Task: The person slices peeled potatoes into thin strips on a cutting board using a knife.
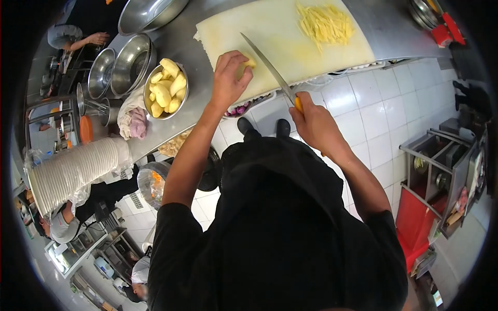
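My left hand [229, 76] is over the near left part of the white cutting board [249, 15], its fingers curled around a small piece of peeled yellow potato [250, 63]. In my right hand [316, 122] is a knife [270, 66], gripped by its yellow handle. The long blade slants up and left across the board's front edge, its tip beyond the potato piece. A heap of thin yellow strips [328, 25] lies at the far right of the board. Left of my left hand, a steel bowl [182, 106] holds several peeled yellow potatoes [165, 93].
Steel bowls [129, 65] and a crumpled cloth [132, 116] sit on the steel counter [199, 85]. Wrapped stacked white containers [78, 168] stand at the left. Purple produce [238, 109] shows below the board's edge. Other people work at the left; a metal rack [436, 171] stands right.
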Motion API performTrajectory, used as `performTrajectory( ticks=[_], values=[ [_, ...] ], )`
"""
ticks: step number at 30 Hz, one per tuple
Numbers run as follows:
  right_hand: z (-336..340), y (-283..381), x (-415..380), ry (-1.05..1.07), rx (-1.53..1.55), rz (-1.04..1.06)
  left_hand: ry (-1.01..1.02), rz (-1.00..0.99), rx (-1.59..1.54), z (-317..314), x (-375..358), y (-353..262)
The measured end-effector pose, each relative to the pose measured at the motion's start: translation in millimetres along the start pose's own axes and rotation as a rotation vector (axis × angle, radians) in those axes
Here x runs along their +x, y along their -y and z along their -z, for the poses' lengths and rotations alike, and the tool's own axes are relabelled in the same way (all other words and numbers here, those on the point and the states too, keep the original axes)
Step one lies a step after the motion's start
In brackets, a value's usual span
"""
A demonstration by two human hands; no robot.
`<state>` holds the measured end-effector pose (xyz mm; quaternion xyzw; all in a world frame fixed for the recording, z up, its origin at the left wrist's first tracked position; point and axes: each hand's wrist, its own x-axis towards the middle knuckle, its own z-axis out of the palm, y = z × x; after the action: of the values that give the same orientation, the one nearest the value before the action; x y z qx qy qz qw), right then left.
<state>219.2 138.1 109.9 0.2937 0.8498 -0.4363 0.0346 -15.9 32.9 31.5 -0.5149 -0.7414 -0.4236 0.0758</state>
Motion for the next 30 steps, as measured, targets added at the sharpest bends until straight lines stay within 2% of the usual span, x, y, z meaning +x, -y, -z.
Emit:
performTrajectory(
  ticks=[21,30],
  values=[
    [13,24,-13,0.061,-0.019,0.003,0.027,0.039,-0.020,-4,3,2],
    [-6,5,8,0.027,-0.032,0.118,0.019,0.000,0.011,-5,4,1]
  ],
)
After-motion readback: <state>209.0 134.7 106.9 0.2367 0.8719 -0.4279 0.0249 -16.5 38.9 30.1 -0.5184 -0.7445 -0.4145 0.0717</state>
